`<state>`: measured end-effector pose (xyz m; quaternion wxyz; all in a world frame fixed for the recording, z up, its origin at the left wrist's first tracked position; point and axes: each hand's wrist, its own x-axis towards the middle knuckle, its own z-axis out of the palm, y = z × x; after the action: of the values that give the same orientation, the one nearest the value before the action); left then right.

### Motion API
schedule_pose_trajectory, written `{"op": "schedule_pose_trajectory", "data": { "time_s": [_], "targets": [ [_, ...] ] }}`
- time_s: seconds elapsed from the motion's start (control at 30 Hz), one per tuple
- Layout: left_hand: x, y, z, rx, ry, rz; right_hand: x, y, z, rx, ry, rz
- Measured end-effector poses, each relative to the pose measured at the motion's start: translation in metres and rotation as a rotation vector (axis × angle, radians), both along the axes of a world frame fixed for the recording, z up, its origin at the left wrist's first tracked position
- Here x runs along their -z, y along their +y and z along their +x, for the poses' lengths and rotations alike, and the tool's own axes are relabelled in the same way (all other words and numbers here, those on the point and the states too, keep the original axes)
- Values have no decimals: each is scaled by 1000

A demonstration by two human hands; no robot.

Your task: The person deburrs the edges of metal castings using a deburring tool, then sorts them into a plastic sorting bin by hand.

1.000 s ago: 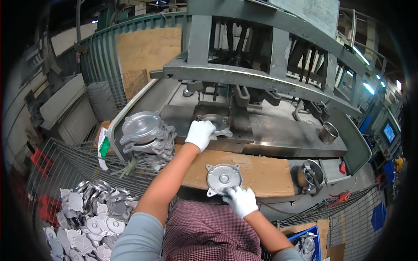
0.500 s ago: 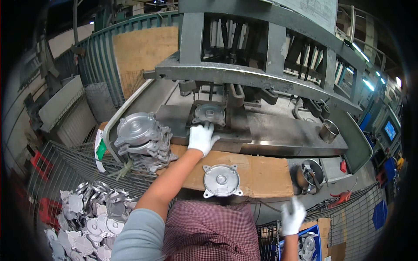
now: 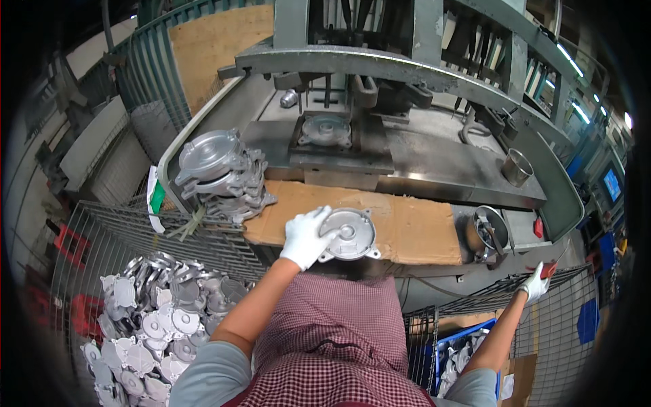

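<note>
Hard to say what the red-handled tool actually is, since the gloved right hand is closed around the handle and covers most of it, plus it's small and blurry out there. The left hand is partly open over the left edge of a round cast metal cover, thumb across the face and fingers at the rim; can't tell if they're hooked underneath. The blue bin is half hidden by the right forearm, and the press frame past both hands gets cut off up top.

That cover sits on a brown cardboard sheet along the near side of the metal table. Straight out past the left hand there's a second cover in the fixture, and left of that hand a stack of castings. Between the hands, further out, is a pot of tools. Nearer the body, left of the left forearm, is a big heap of castings. Factory-type room, lit screen off beyond the right hand.

Versus half a second ago: left hand has come back from the fixture to the nearer cover, and the right has gone from above the bin, holding nothing, out to that handle.
</note>
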<state>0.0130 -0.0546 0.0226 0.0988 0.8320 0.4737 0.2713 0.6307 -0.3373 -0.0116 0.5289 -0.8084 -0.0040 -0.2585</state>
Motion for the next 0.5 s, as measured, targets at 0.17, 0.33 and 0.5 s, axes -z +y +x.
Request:
{"op": "schedule_pose_trajectory", "data": {
  "time_s": [0.17, 0.33, 0.5],
  "targets": [
    [17, -31, -11, 1, 300, -112, -66, 68, -161, -1050, -291, 157],
    [31, -24, -10, 15, 113, 76, -104, 117, -341, -1432, -6, -1375],
    [31, -22, -12, 25, 118, 101, -111, 143, -396, -1447, 28, -1423]
  ]
}}
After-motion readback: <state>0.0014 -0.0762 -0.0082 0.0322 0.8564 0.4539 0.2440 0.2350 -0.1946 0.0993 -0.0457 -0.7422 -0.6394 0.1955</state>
